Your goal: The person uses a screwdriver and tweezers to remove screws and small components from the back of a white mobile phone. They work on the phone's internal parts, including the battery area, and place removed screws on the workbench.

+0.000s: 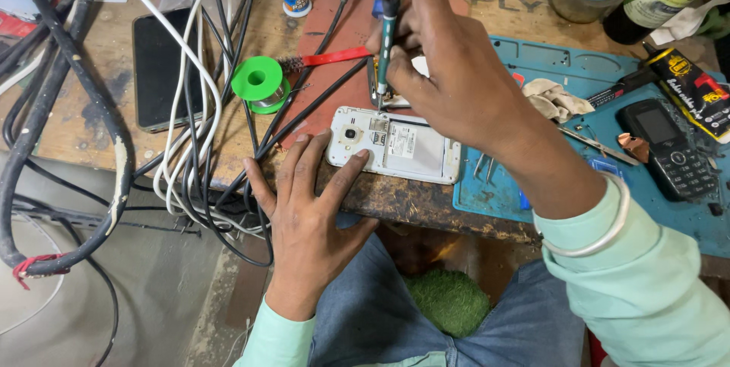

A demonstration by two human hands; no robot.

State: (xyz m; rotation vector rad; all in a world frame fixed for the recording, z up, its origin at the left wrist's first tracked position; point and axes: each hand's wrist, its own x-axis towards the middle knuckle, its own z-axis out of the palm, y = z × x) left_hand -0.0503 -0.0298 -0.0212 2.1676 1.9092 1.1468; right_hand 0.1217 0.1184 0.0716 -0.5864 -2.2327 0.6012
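Left hand (308, 222) steadies white phone (395, 154); right hand (441, 70) grips screwdriver (386, 47).

We see a worn, scratched wooden tabletop (91, 131) with a teal rubber work mat (578, 70) along its right edge; below its front edge lies a grey concrete floor (152, 291), evenly lit.

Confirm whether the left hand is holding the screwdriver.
No: the right hand grips the screwdriver, while the left hand lies flat, fingers steadying the opened white phone.
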